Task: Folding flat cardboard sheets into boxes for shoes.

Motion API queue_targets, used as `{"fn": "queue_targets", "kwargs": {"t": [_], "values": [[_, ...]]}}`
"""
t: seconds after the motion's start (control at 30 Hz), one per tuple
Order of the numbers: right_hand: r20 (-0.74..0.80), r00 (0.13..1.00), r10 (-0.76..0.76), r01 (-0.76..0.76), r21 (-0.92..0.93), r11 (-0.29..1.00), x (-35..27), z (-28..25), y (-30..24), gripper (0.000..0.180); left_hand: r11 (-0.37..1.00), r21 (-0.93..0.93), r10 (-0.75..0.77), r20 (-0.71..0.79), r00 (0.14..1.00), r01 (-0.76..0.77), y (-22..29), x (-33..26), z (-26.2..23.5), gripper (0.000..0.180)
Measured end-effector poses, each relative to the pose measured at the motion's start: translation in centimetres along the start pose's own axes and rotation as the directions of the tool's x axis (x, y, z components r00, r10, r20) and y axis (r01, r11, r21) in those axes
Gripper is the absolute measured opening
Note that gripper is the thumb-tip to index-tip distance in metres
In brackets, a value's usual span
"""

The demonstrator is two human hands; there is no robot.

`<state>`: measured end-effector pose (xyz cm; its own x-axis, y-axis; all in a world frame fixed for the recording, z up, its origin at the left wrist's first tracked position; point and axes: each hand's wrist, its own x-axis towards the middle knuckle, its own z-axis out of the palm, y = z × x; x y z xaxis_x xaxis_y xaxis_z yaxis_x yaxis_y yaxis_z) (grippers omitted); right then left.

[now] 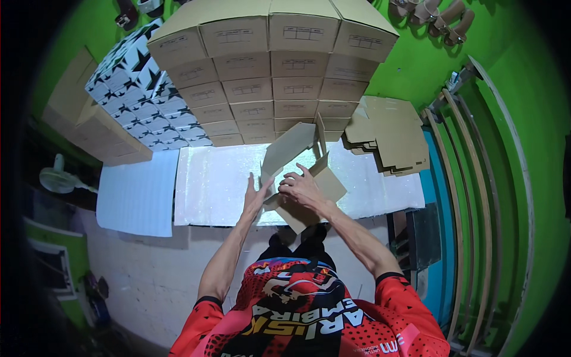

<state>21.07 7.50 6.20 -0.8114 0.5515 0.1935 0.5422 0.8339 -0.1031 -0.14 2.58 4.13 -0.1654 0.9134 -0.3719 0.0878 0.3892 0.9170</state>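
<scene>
A brown cardboard box (288,146), partly folded, stands on the table before me with its panels and flaps raised at different angles. At its left panel is my left hand (257,193), open, with the fingers stretched out and the thumb near the cardboard edge. My right hand (302,189) reaches over the box's near side, its fingers bent but spread apart; whether the fingertips press on the cardboard I cannot tell. One near flap (297,215) hangs below my right wrist, over the table's front edge.
Stacked brown boxes (253,86) rise behind the white-covered table (205,184). White boxes with black stars (146,113) stand to their left. Flat cardboard blanks (395,134) lie at the right, beside a wooden rack (470,196). A white sheet (137,196) lies at the left.
</scene>
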Motion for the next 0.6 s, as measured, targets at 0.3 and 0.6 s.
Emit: {"fn": "queue_targets", "kwargs": {"t": [0.3,0.6], "values": [[0.027,0.988,-0.15,0.151,-0.05,0.987,4.1,-4.5,0.9,0.02,0.945,-0.136,-0.298,0.008,0.955,0.296,2.1,-0.2,-1.9,0.068],[0.201,0.979,-0.03,0.06,-0.141,0.988,9.2,-22.1,-3.4,0.011,0.978,0.086,-0.21,0.393,0.895,0.192,11.8,-1.6,-6.0,0.042]]}}
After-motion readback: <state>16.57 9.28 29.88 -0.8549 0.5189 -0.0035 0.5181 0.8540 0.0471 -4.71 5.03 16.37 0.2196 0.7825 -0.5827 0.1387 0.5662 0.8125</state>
